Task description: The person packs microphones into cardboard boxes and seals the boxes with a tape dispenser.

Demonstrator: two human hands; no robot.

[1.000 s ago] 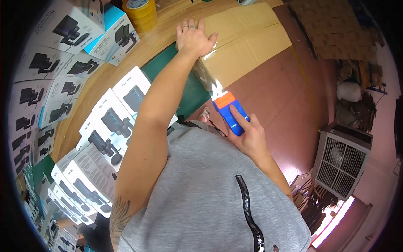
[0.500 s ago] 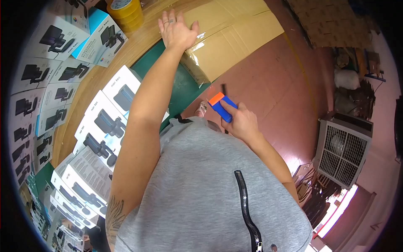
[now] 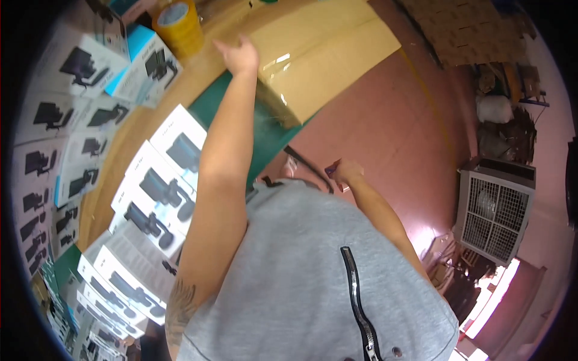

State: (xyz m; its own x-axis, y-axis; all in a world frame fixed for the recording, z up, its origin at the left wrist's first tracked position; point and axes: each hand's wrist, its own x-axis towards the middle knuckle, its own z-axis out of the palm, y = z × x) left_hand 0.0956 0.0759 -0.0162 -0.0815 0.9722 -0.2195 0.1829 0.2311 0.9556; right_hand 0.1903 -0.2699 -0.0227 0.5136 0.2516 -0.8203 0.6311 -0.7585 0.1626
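Note:
My left hand (image 3: 242, 59) is open with its fingers apart, beside the left side of a cardboard box (image 3: 331, 54). Shiny clear tape shows near the box's near edge. Low in front of my body, my right hand (image 3: 350, 172) is closed and blurred. A dark, bluish end of a hand tool (image 3: 332, 168) shows at its fingers; half a second ago this tool looked blue with an orange end. Most of it is now hidden. Stacked rolls of yellow tape (image 3: 183, 33) stand on the wooden table, left of my left hand.
White microphone boxes (image 3: 159, 186) stand in rows on the left, more (image 3: 78, 66) stacked behind them. A green surface (image 3: 268, 129) borders the wooden table (image 3: 211, 60). Right, a large grey fan unit (image 3: 494, 210) stands beyond the reddish floor (image 3: 391, 132).
My left hand has lifted off the box top and shifted left. My right hand has turned and moved slightly, so the tool's orange end is out of sight.

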